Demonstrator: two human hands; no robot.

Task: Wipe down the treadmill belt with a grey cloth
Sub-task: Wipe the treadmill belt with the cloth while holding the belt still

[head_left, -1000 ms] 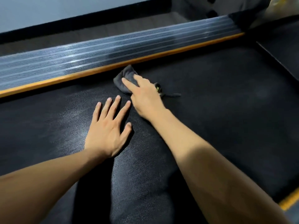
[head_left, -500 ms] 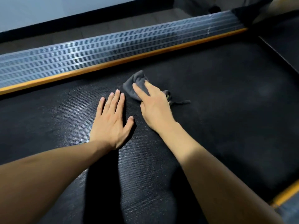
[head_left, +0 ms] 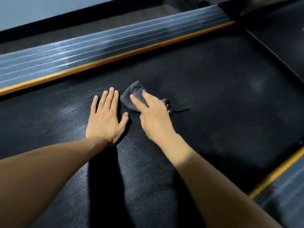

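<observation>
The black textured treadmill belt [head_left: 213, 112] fills most of the view. A small crumpled grey cloth [head_left: 132, 94] lies on it near the middle, with a thin tag or thread trailing to its right. My right hand [head_left: 153, 116] presses flat on the cloth, fingers spread over it, and hides most of it. My left hand [head_left: 107, 117] lies flat on the belt just left of the cloth, palm down, fingers together, holding nothing.
A ribbed silver side rail [head_left: 98, 46] with an orange strip [head_left: 115, 57] runs along the far edge of the belt. A second orange-edged rail [head_left: 278, 171] shows at the lower right. A dark cover panel [head_left: 279, 38] sits at the upper right.
My right hand has dragged the cloth back from the orange strip toward me, into the belt's middle. My left hand stays flat on the belt, its fingers now closer together.
</observation>
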